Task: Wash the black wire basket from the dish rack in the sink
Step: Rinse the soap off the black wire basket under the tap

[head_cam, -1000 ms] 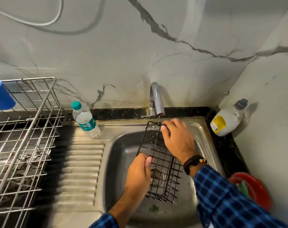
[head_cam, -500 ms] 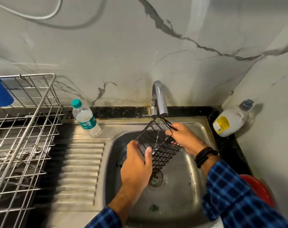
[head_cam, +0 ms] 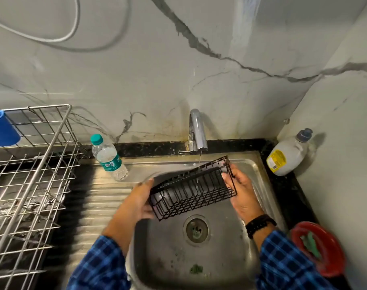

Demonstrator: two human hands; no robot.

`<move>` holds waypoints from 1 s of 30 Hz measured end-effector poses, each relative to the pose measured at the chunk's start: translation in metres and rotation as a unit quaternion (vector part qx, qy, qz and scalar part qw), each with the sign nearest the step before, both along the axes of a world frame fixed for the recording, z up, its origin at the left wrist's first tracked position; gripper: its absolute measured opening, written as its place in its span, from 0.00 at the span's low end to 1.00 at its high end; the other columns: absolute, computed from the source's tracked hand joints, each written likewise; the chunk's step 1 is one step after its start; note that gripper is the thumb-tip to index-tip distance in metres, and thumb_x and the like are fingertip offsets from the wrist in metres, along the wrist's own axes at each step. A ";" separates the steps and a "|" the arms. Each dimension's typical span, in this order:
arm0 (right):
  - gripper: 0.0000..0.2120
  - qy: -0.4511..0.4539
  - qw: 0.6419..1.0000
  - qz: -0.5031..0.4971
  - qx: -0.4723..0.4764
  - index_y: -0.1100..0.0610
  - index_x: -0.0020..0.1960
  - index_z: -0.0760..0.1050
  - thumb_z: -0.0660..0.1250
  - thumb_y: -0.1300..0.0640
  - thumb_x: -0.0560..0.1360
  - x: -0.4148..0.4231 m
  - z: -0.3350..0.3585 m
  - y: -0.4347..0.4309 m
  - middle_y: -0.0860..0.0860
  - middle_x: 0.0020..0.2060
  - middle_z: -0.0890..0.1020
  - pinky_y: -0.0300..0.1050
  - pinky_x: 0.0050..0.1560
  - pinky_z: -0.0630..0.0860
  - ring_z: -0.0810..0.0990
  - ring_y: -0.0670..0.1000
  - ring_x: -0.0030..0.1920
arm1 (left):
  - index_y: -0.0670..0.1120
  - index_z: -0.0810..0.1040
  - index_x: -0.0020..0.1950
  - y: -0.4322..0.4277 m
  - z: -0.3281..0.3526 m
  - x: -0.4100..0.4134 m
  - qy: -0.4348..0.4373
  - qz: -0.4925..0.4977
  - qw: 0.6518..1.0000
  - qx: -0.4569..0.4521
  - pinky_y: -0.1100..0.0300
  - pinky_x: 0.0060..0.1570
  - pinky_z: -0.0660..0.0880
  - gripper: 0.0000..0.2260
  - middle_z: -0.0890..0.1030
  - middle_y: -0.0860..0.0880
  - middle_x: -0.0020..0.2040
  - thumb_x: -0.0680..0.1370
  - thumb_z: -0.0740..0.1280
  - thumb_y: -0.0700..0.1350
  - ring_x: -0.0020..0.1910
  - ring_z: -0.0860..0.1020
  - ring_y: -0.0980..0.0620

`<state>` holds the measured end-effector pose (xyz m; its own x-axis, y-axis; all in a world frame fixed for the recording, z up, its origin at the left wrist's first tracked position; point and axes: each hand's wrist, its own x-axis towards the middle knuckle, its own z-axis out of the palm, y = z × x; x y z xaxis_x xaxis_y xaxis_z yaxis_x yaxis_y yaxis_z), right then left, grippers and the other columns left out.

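The black wire basket [head_cam: 193, 191] is out of the dish rack [head_cam: 31, 185] and held over the sink [head_cam: 260, 170], lying lengthwise and tilted, its far rim just under the tap [head_cam: 196, 130]. A thin stream of water [head_cam: 200, 162] falls onto that rim. The left hand [head_cam: 140, 199] grips the basket's left end and the right hand [head_cam: 241, 191] curls its fingers round the wires at the right end, so the basket hangs clear of the sink floor. By my judgement the wash is in its rinsing stage: the basket is wetted, but no sponge or soap shows on it, and scrubbing, a final rinse and putting it back seem left to do. There is open room below, down to the drain [head_cam: 196, 229]. The tap spout is close above the far rim, and the water bottle [head_cam: 108, 155] on the draining board and the detergent bottle [head_cam: 287, 155] on the desk stand near either end.
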<state>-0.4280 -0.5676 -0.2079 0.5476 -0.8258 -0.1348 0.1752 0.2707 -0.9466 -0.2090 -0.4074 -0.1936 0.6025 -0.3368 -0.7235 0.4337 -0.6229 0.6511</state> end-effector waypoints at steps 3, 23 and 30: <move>0.41 -0.051 0.998 0.016 0.032 0.64 0.70 0.72 0.81 0.49 0.63 -0.008 -0.006 0.001 0.60 0.69 0.75 0.53 0.74 0.65 0.71 0.56 0.72 | 0.43 0.76 0.63 -0.004 0.013 0.023 0.078 0.004 0.997 -0.026 0.46 0.45 0.82 0.15 0.83 0.41 0.51 0.82 0.64 0.52 0.46 0.84 0.43; 0.33 0.453 0.883 0.068 -0.100 0.50 0.72 0.68 0.67 0.37 0.71 -0.020 0.021 -0.062 0.52 0.70 0.73 0.57 0.69 0.70 0.72 0.56 0.69 | 0.42 0.79 0.51 -0.024 -0.033 -0.022 -0.163 -0.144 0.976 0.016 0.47 0.42 0.81 0.15 0.76 0.45 0.36 0.85 0.55 0.44 0.34 0.76 0.44; 0.20 0.532 0.639 0.409 -0.376 0.49 0.72 0.69 0.61 0.48 0.81 0.066 0.046 -0.039 0.52 0.67 0.76 0.53 0.67 0.71 0.75 0.54 0.65 | 0.39 0.80 0.55 -0.044 -0.037 -0.060 -0.163 -0.216 0.962 0.045 0.49 0.38 0.84 0.14 0.83 0.39 0.45 0.84 0.57 0.43 0.39 0.84 0.42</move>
<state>-0.3620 -0.6061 -0.1619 0.7665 -0.3722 -0.5234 -0.5842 -0.7425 -0.3276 -0.2689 -0.4513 -0.2304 0.6206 -0.5516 -0.5573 -0.0963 -0.7589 0.6440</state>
